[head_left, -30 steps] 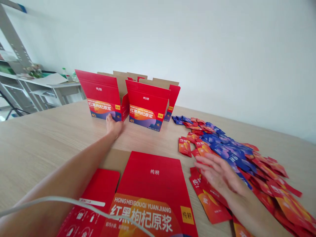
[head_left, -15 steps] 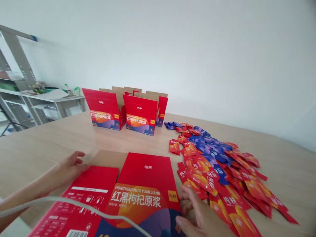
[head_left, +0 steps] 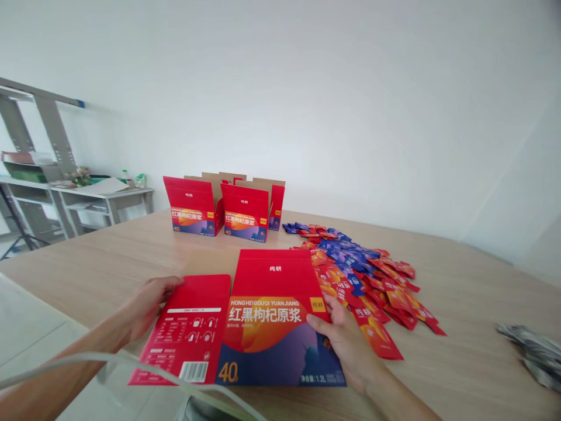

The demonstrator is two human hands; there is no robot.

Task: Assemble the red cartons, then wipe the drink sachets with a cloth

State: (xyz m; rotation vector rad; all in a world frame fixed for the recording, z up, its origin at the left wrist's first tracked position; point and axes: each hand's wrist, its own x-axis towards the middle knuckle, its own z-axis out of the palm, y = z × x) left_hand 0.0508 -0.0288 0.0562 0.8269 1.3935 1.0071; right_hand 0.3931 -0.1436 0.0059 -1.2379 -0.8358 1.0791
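Observation:
A red, orange and blue carton (head_left: 266,345) with large white lettering is in front of me, its front panel and a red side panel (head_left: 193,327) facing up. A bare brown cardboard flap (head_left: 208,263) shows behind the side panel. My left hand (head_left: 151,304) grips the carton's left edge near its top corner, fingers closed and partly hidden. On the right edge, my right hand (head_left: 344,336) has its thumb on the front panel and its other fingers round the side. Just beyond that hand lies a pile of red and blue sachets (head_left: 350,263).
Several open-topped cartons (head_left: 245,213) stand upright at the back of the wooden table (head_left: 131,251). A dark, crumpled bundle (head_left: 532,354) lies at the right edge. A white cable (head_left: 144,365) crosses the near view. Grey desks (head_left: 111,199) stand at the far left.
The view has shifted, showing more of the carton's lower edge. My left hand has closed on the carton's left edge, and my right hand now has its thumb on the front panel.

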